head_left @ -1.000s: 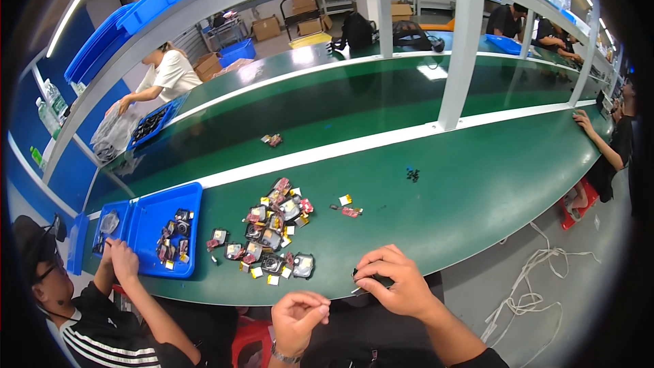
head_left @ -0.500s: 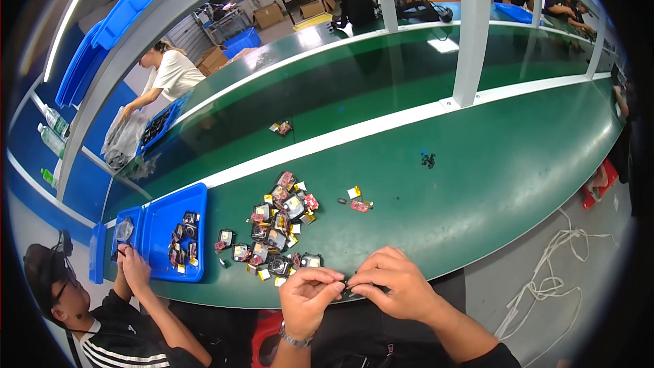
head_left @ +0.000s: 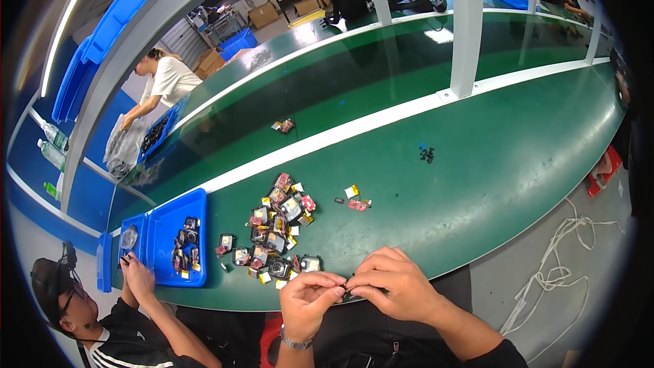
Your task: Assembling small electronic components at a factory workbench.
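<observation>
At the near edge of the green table, my left hand [head_left: 310, 303] and my right hand [head_left: 394, 285] meet, thumbs and fingers pinched together. Between the fingertips is a small dark part [head_left: 346, 289], mostly hidden, so its kind cannot be made out. Just left and beyond my hands lies a pile of small black housings [head_left: 276, 242] with red circuit boards and white-and-yellow battery packs. Farther off, a loose red circuit board [head_left: 360, 205] sits beside a yellow-and-white battery pack [head_left: 351, 191]. A little heap of tiny black parts [head_left: 427, 155] lies to the right.
A blue tray [head_left: 203, 232] with more such assemblies stands at the left, where a co-worker's hands [head_left: 138, 277] work over its edge. A white rail [head_left: 327, 152] runs across the table to a grey post [head_left: 466, 34]. White cable [head_left: 557, 274] lies on the floor at right.
The view has shifted slightly. My hands stay pinched together on the small part at nearly the same spot, and the pile looks the same.
</observation>
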Motion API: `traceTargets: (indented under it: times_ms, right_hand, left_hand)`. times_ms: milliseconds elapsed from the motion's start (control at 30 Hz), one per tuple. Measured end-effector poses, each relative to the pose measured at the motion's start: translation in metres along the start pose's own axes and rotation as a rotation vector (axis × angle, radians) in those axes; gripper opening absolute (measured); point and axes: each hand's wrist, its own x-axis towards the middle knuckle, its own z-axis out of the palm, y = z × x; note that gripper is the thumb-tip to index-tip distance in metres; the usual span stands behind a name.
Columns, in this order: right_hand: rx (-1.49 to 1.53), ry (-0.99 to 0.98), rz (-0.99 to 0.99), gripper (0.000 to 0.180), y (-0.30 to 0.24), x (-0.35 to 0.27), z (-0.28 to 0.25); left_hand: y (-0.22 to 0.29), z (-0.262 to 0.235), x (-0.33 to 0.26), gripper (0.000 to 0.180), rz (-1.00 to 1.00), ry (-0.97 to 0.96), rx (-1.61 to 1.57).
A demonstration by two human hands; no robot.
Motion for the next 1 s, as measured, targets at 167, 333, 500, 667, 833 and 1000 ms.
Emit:
traceTargets:
  times_ms: [167, 333, 500, 667, 833, 1000]
  right_hand:
    - [0.016, -0.015, -0.001, 0.011, -0.001, -0.001, -0.001]
    - [0.004, -0.038, 0.010, 0.010, -0.001, -0.001, -0.002]
    - [-0.031, -0.069, 0.009, 0.010, 0.001, -0.001, -0.002]
    - [-0.041, -0.080, 0.006, 0.010, 0.001, -0.001, -0.002]
    - [-0.035, -0.109, 0.010, 0.010, 0.002, -0.001, -0.005]
    - [-0.005, -0.133, 0.017, 0.010, 0.002, -0.001, -0.007]
  left_hand:
    - [0.001, -0.003, -0.004, 0.021, 0.001, 0.021, 0.026]
    - [0.006, -0.003, -0.006, 0.022, -0.013, -0.012, 0.118]
    - [0.010, -0.002, -0.006, 0.028, -0.009, -0.014, 0.245]
    - [0.016, -0.001, -0.004, 0.030, -0.040, -0.020, 0.292]
    - [0.018, -0.002, -0.003, 0.031, -0.032, -0.043, 0.311]
    - [0.017, -0.003, -0.002, 0.032, -0.010, -0.076, 0.278]
